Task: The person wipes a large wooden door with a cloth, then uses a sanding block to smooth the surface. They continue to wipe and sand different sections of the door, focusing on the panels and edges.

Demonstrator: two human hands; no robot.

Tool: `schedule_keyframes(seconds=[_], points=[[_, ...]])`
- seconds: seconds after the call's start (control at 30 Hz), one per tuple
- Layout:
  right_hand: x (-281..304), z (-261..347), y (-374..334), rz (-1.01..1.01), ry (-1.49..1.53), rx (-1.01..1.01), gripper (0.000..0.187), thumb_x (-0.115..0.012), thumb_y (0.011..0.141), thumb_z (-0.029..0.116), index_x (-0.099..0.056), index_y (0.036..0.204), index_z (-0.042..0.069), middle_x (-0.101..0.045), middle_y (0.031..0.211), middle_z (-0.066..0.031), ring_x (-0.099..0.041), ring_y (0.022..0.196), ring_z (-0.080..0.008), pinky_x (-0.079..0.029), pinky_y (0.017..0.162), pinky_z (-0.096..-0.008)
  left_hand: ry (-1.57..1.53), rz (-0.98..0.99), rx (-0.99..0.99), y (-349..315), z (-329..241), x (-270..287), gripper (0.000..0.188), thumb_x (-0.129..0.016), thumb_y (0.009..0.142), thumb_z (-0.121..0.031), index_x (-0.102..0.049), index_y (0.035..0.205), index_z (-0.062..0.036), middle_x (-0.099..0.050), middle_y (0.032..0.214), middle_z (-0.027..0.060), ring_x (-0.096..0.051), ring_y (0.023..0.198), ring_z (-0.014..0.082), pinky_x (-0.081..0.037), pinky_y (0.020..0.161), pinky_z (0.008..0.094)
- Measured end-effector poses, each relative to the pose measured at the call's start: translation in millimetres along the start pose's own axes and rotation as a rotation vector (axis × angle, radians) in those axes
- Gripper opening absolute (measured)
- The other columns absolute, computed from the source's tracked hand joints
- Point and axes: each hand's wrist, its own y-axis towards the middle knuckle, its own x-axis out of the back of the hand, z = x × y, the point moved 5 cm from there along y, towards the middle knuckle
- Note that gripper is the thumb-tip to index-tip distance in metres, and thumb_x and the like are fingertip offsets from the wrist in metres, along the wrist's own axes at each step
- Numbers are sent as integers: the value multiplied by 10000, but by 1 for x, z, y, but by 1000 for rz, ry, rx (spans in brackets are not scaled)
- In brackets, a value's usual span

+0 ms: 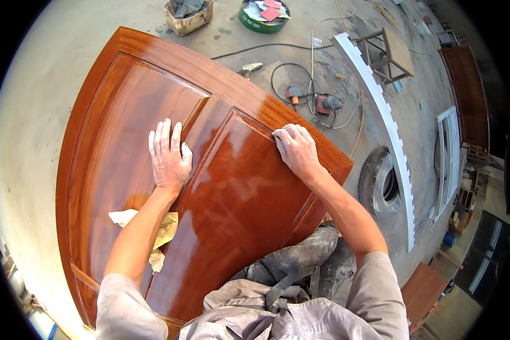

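Observation:
A glossy reddish-brown wooden door [243, 198] with raised panels lies slanted in front of me. My left hand [170, 161], dusted white, is spread flat on the door near the strip between two panels. At the upper right corner of the near panel, my right hand [299, 150] has its fingers curled together against the molding. Whatever its fingertips may pinch is hidden. Folded pieces of yellowish paper [165, 231], perhaps sandpaper, lie on the door, partly under my left forearm.
Beyond the door's right edge, a red power tool [327, 104] and a black cable [273, 79] lie on the concrete floor. A tire [378, 184], a long white notched frame [374, 93] and a wooden stool [395, 54] stand right. A green tub [255, 24] and a worn box [190, 24] are at the back.

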Motion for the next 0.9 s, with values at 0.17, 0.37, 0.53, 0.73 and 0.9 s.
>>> schedule_keyframes(seconds=[0.17,0.37,0.53,0.73,0.9], points=[[-1,-1,-7,-21,-192,-39,56,-668,844,122,-652,889,92,-631,945,-87,-632,954,-258,-519,862,-395,9,-5,-6,-6,0,-15,580,-584,980,-130,-507,1554,-86,-457,1623,165,-401,1524,357,-279,1286,550],[46,-35,-94,211,-377,-121,77,-648,871,142,-655,921,84,-616,951,-89,-625,972,-254,-498,885,-388,34,0,-38,-4,-2,-14,574,-554,1013,-153,-479,1580,-112,-445,1641,136,-383,1540,321,-267,1290,536],[67,-55,-139,495,-569,-332,123,-669,881,117,-696,993,75,-663,1018,-110,-656,1012,-259,-508,906,-388,34,-5,-43,-2,3,-10,565,-546,1022,-155,-477,1581,-124,-435,1648,123,-378,1544,317,-269,1293,531],[66,-64,-148,341,-411,-366,94,-671,901,108,-691,979,59,-641,963,-105,-656,979,-302,-527,883,-411,29,-2,-29,-6,5,-11,557,-552,1021,-160,-488,1573,-119,-433,1647,126,-374,1548,311,-268,1294,529],[71,-62,-147,109,-185,-277,52,-667,935,122,-671,963,79,-626,944,-99,-642,941,-292,-530,850,-417,17,-15,-39,-5,5,-13,549,-540,1028,-159,-489,1573,-119,-438,1645,129,-370,1551,309,-266,1292,526]])
